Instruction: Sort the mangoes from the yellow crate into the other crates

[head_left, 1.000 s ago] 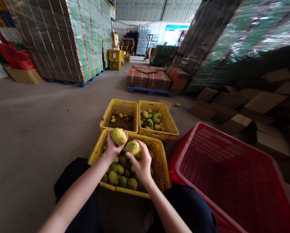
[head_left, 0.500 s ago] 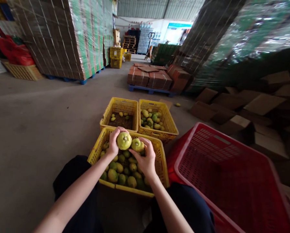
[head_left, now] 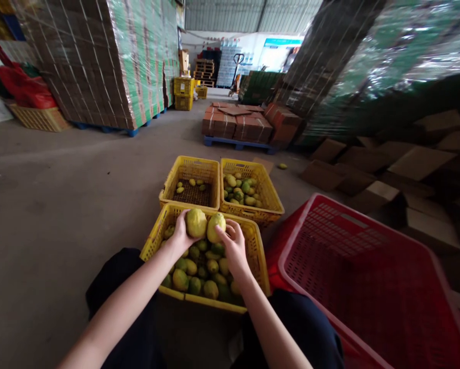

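Observation:
My left hand (head_left: 182, 233) is closed around a large yellow-green lemon (head_left: 196, 223). Beside it, my right hand (head_left: 234, 245) grips a second, slightly smaller lemon (head_left: 216, 227) between thumb and fingers. Both fruits are held side by side above the near yellow crate (head_left: 255, 241), which is filled with green and yellow lemons (head_left: 194, 285). Behind it stand two more yellow crates: the left one (head_left: 168, 180) has several lemons on its bottom, and the right one (head_left: 270, 190) holds a larger heap.
A big red basket (head_left: 310, 256) stands at my right. Flattened and open cardboard boxes (head_left: 402, 164) lie beyond it. Bundled cardboard on a blue pallet (head_left: 239, 145) is farther ahead. Wrapped stacks (head_left: 133, 61) rise on both sides. One lemon (head_left: 282, 166) lies on the floor.
Both lemons have been turned in my hands: their stem ends faced me before, and now their sides show more. The right lemon is tilted more upright. The crates have not moved.

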The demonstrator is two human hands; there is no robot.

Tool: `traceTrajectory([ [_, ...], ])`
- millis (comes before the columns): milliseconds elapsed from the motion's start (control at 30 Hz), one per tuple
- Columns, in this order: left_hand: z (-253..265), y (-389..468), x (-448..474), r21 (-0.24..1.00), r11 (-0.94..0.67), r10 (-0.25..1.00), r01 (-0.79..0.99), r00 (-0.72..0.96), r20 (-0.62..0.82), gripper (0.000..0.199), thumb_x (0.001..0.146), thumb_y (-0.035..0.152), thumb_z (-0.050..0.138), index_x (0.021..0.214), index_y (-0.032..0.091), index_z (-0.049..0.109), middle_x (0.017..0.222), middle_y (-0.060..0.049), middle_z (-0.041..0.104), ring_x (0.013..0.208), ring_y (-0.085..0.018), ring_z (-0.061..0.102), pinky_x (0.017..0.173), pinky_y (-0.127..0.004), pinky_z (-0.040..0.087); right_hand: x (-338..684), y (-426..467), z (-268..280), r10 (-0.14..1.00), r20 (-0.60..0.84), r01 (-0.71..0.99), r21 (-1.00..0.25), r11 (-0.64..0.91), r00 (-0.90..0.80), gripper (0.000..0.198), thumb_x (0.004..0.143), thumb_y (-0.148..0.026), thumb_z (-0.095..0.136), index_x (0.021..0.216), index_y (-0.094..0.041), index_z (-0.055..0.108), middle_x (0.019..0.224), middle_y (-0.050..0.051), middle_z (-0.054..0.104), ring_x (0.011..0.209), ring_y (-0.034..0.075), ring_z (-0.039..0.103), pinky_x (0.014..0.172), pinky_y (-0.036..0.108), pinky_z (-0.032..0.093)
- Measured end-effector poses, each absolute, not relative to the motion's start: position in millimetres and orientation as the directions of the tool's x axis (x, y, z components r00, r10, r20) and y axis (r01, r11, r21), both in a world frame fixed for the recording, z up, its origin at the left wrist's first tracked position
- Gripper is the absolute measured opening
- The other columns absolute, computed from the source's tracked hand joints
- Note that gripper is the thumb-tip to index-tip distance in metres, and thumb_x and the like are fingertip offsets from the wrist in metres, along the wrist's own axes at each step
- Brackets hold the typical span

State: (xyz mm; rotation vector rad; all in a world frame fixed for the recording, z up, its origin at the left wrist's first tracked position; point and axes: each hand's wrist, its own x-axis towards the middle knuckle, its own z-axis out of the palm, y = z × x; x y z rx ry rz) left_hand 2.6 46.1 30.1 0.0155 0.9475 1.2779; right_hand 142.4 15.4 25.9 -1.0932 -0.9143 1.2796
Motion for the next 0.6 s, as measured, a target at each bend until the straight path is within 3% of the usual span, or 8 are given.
traceTrajectory([
  [167, 43, 47, 0, 0.337, 0.363, 0.761, -0.869, 0.067, -0.646, 0.027, 0.09, 0.028, 0.038, 0.089, 0.016, 0.063, 0.067, -0.007, 0.067, 0.066, -0.022, 0.069, 0.061, -0.034, 0.058, 143, 20, 30, 0.97, -0.231, -0.562, -0.794, -0.23, -0.072, 0.028, 0.069, -0.04, 0.072, 0.084, -0.018, 0.065, 0.07, -0.001, 0.067, 0.061, 0.015, 0.061, 0.047, 0.023, 0.045],
  [300, 44, 44, 1, 0.29, 0.411, 0.757, -0.864, 0.146, -0.637, 0.034, 0.089, 0.027, 0.036, 0.092, 0.013, 0.066, 0.066, -0.01, 0.068, 0.069, -0.025, 0.071, 0.061, -0.035, 0.058, 144, 21, 31, 0.924, -0.307, -0.638, -0.671, -0.379, -0.227, 0.032, 0.076, -0.047, 0.062, 0.081, -0.016, 0.066, 0.061, 0.002, 0.066, 0.047, 0.016, 0.059, 0.035, 0.023, 0.036],
  [467, 47, 38, 9, 0.409, 0.362, 0.874, -0.838, 0.153, -0.462, 0.033, 0.087, 0.032, 0.042, 0.08, 0.013, 0.068, 0.064, -0.008, 0.069, 0.073, -0.024, 0.071, 0.066, -0.033, 0.057, 144, 22, 33, 0.942, -0.262, -0.681, -0.651, -0.334, -0.212, 0.039, 0.078, -0.052, 0.059, 0.083, -0.014, 0.067, 0.062, 0.004, 0.068, 0.043, 0.016, 0.058, 0.033, 0.024, 0.038],
  [600, 54, 32, 9, 0.658, 0.219, 0.97, -0.721, 0.089, -0.225, 0.024, 0.08, 0.029, 0.054, 0.068, 0.015, 0.069, 0.064, -0.006, 0.07, 0.079, -0.024, 0.071, 0.071, -0.03, 0.055, 145, 21, 35, 0.97, -0.203, -0.66, -0.711, -0.241, -0.135, 0.039, 0.073, -0.052, 0.063, 0.078, -0.013, 0.069, 0.062, 0.004, 0.068, 0.042, 0.016, 0.058, 0.032, 0.024, 0.038],
])
